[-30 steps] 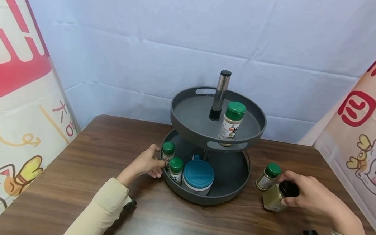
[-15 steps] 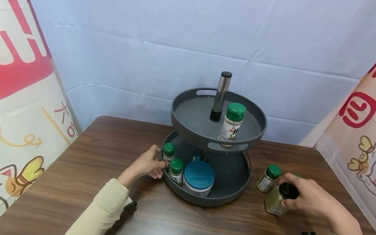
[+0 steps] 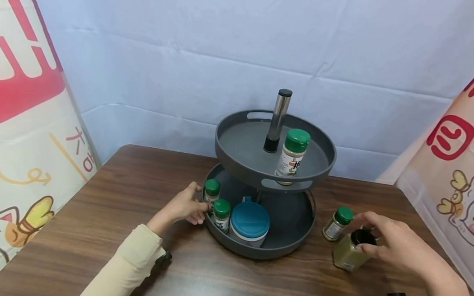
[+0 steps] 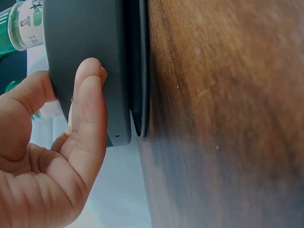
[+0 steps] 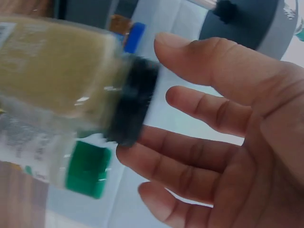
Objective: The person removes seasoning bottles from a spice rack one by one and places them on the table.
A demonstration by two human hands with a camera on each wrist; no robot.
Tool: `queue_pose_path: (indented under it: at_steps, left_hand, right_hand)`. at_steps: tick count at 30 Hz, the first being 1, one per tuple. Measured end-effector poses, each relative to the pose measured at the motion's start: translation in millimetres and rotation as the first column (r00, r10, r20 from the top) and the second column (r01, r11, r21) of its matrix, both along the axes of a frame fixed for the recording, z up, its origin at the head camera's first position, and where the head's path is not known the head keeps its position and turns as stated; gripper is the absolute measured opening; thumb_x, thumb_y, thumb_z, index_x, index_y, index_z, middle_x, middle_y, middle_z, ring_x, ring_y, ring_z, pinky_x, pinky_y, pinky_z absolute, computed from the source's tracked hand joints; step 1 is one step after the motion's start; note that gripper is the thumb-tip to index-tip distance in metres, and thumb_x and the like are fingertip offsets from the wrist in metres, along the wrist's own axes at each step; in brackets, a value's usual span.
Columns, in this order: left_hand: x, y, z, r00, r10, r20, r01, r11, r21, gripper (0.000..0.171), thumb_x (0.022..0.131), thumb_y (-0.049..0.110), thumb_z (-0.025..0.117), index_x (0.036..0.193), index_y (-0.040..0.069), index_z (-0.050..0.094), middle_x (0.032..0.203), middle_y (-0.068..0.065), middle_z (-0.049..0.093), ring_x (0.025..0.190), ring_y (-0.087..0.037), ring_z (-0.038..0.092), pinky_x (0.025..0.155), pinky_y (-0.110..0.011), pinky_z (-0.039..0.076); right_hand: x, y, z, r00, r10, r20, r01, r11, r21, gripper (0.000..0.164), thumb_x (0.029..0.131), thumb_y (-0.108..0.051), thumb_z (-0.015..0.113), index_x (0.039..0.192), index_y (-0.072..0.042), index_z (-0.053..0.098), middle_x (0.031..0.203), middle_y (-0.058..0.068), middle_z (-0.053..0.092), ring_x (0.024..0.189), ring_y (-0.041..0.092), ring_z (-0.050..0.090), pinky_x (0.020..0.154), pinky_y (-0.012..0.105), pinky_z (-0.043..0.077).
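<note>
A two-tier dark grey turntable rack (image 3: 273, 179) stands on the table. In the head view, my left hand (image 3: 186, 204) holds its lower tray's left rim; in the left wrist view, the thumb (image 4: 35, 90) is at the rim's top and the fingers lie along the outer wall. My right hand (image 3: 395, 248) is spread beside a squarish spice jar (image 3: 348, 254) with black cap and tan contents. In the right wrist view, the thumb (image 5: 175, 45) stands apart from the cap, while fingertips (image 5: 128, 152) overlap its lower edge. A small green-capped spice jar (image 3: 336, 224) stands close by.
The lower tray holds two small green-capped jars, one in front (image 3: 222, 215), one behind (image 3: 211, 192), and a teal-lidded container (image 3: 250, 223). A taller green-capped bottle (image 3: 292, 156) stands on the upper tray, beside the metal post (image 3: 278, 119). Printed cloths hang at both sides.
My right hand's fingers have loosened from the black cap and the hand has drawn slightly right. The jar stands slightly right of where it was a second ago. The left hand keeps its place.
</note>
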State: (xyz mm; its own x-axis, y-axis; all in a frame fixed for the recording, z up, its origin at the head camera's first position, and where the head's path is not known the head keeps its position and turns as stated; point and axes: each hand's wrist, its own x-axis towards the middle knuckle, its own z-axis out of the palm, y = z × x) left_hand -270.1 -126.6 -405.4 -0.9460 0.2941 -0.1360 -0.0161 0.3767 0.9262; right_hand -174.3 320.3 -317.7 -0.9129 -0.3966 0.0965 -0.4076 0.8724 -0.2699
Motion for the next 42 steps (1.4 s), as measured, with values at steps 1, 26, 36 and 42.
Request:
queue_pose_path:
  at_steps: [1, 26, 36, 42]
  left_hand:
    - [-0.2, 0.2, 0.3, 1.000, -0.001, 0.000, 0.001, 1.000, 0.002, 0.056, 0.083, 0.010, 0.061, 0.126, -0.001, 0.027, 0.060, -0.013, 0.062, 0.051, -0.027, 0.060, 0.048, -0.037, 0.055]
    - [-0.7, 0.3, 3.2, 1.000, 0.007, 0.000, -0.007, 1.000, -0.003, 0.057, 0.083, 0.009, 0.061, 0.127, -0.002, 0.026, 0.060, -0.014, 0.062, 0.051, -0.027, 0.060, 0.048, -0.037, 0.055]
    - [0.6, 1.3, 0.8, 1.000, 0.006, -0.003, -0.006, 1.000, 0.009, 0.056, 0.082, 0.009, 0.062, 0.125, -0.002, 0.027, 0.060, -0.014, 0.062, 0.050, -0.027, 0.060, 0.046, -0.037, 0.055]
    - [1.1, 1.8, -1.2, 1.000, 0.005, -0.010, -0.005, 1.000, 0.018, 0.055, 0.082, 0.010, 0.062, 0.124, -0.002, 0.028, 0.060, -0.014, 0.062, 0.050, -0.027, 0.060, 0.046, -0.037, 0.055]
  right_hand:
    - [-0.1, -0.5, 1.9, 1.000, 0.003, -0.003, -0.003, 1.000, 0.002, 0.047, 0.068, -0.023, 0.078, 0.109, -0.013, 0.056, 0.099, 0.003, 0.063, 0.084, 0.024, 0.059, 0.065, 0.044, 0.052]
    - [-0.2, -14.9, 4.5, 0.997, 0.037, -0.064, -0.037, 0.999, -0.010, 0.048, 0.073, -0.028, 0.075, 0.112, -0.007, 0.056, 0.099, 0.005, 0.062, 0.088, 0.028, 0.058, 0.067, 0.048, 0.051]
    - [-5.8, -41.4, -3.4, 0.990, 0.101, -0.097, -0.104, 0.994, -0.029, 0.036, 0.077, -0.019, 0.071, 0.109, -0.009, 0.057, 0.096, 0.000, 0.062, 0.074, 0.007, 0.057, 0.058, 0.034, 0.051]
    - [-10.9, -54.9, -9.8, 0.988, 0.142, -0.053, -0.145, 0.989, -0.042, 0.035, 0.081, -0.024, 0.068, 0.110, -0.009, 0.057, 0.104, 0.005, 0.061, 0.083, 0.015, 0.058, 0.065, 0.036, 0.052]
